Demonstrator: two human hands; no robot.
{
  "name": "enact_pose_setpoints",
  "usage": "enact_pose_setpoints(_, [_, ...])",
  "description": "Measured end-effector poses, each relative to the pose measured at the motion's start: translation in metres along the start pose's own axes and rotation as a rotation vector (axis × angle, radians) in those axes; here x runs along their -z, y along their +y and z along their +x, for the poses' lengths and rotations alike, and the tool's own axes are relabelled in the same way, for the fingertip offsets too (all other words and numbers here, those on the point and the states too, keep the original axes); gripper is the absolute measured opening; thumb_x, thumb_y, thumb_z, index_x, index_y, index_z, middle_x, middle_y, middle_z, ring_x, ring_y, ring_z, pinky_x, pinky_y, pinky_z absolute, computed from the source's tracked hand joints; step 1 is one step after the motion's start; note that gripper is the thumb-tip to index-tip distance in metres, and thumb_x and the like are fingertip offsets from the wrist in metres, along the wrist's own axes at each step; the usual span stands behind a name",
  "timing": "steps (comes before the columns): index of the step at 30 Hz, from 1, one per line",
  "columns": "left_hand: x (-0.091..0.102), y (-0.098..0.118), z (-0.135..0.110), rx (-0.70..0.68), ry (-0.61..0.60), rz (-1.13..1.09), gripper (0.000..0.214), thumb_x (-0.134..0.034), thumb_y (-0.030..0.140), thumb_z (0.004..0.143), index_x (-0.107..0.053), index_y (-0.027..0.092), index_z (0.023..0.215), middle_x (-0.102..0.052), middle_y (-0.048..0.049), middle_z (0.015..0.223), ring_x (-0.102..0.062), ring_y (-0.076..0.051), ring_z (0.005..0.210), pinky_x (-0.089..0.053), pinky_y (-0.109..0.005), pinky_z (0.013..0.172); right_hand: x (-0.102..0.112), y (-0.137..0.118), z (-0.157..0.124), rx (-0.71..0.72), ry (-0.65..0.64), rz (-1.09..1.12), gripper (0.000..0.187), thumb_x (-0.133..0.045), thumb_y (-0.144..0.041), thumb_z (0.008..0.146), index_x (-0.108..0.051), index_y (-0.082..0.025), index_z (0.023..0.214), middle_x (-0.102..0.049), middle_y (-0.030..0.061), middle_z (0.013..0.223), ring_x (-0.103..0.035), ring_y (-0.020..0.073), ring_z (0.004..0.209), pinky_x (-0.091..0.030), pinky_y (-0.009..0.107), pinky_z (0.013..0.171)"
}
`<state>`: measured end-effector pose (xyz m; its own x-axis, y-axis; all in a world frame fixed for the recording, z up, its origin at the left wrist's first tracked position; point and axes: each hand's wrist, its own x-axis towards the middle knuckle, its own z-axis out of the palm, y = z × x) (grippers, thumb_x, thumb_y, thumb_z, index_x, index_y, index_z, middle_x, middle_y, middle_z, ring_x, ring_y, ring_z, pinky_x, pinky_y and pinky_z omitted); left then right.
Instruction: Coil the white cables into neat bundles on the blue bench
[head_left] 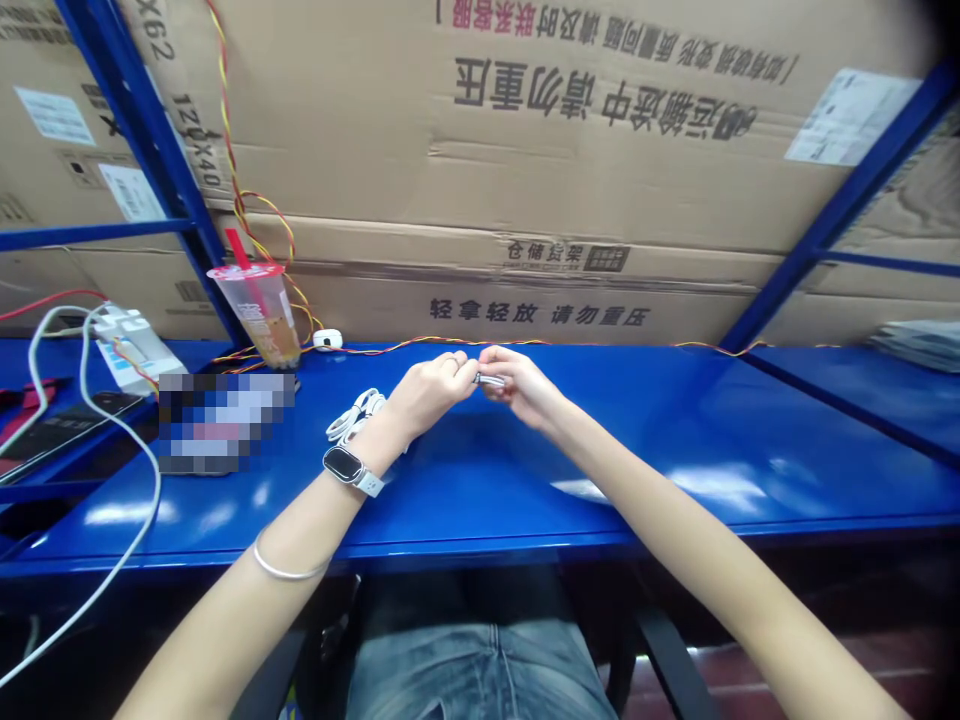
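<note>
1. A coiled white cable (356,415) is lying on the blue steel workbench (675,480), just beside the left hand (429,393).
2. The left hand is curled almost closed beside the part; whether the part is gripped by it cannot be told.
3. A small silver part (489,380) is located between the hands, pinched in the nearly closed right hand (523,388).
4. The part could be dropped if the pinch is loosened, since it is so small, and it could then be sent sliding across the glossy bench.

Two hands (427,393) (523,387), one cable end (489,380), one cup (259,315)
</note>
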<state>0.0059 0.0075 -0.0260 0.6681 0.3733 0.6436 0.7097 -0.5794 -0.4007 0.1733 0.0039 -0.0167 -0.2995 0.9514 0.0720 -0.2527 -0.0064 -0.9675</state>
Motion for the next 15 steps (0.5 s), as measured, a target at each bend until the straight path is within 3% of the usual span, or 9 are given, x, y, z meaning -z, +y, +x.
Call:
enact_pose_setpoints(4, [-0.0036, -0.0028, 0.0003, -0.067, 0.102, 0.064, 0.027, -0.04, 0.021, 0.097, -0.06, 0.015, 0.08, -0.064, -0.0062, 0.075, -0.059, -0.018, 0.074, -0.039, -0.029, 0.065, 0.0024, 0.0027, 0.0023, -0.065, -0.043, 0.066, 0.022, -0.068, -0.018, 0.062, -0.05, -0.017, 0.072, -0.031, -0.01, 0.047, -0.025, 0.0033, 0.042, -0.012, 0.019, 0.043])
enact_pose_setpoints(8, [-0.0053, -0.004, 0.0004, -0.09, 0.112, 0.085, 0.026, -0.039, 0.02, 0.097, -0.061, 0.015, 0.085, -0.064, -0.0075, 0.078, -0.057, -0.02, 0.077, -0.039, -0.033, 0.069, 0.0033, 0.0026, 0.0033, -0.08, -0.076, 0.121, 0.018, -0.066, -0.015, 0.064, -0.05, -0.016, 0.071, -0.029, -0.0098, 0.049, -0.023, 0.0027, 0.043, -0.011, 0.018, 0.042])
enact_pose_setpoints(12, [-0.0069, -0.0049, 0.0001, -0.048, 0.114, 0.094, 0.025, -0.038, 0.022, 0.097, -0.061, 0.014, 0.09, -0.064, -0.009, 0.081, -0.057, -0.022, 0.079, -0.038, -0.035, 0.071, 0.0035, 0.0009, 0.0028, -0.104, -0.085, 0.147, 0.018, -0.069, -0.017, 0.067, -0.051, -0.015, 0.072, -0.037, -0.0075, 0.056, -0.024, 0.0019, 0.044, -0.01, 0.017, 0.04])
enact_pose_setpoints(15, [-0.0082, -0.0058, -0.0005, 0.003, 0.123, 0.063, 0.025, -0.039, 0.024, 0.097, -0.061, 0.013, 0.096, -0.066, -0.0105, 0.086, -0.058, -0.023, 0.081, -0.038, -0.035, 0.071, 0.0021, 0.0021, 0.0015, -0.08, -0.058, 0.149, 0.03, -0.076, -0.024, 0.065, -0.047, -0.016, 0.071, -0.042, -0.0066, 0.061, -0.028, 0.0013, 0.046, -0.013, 0.016, 0.04])
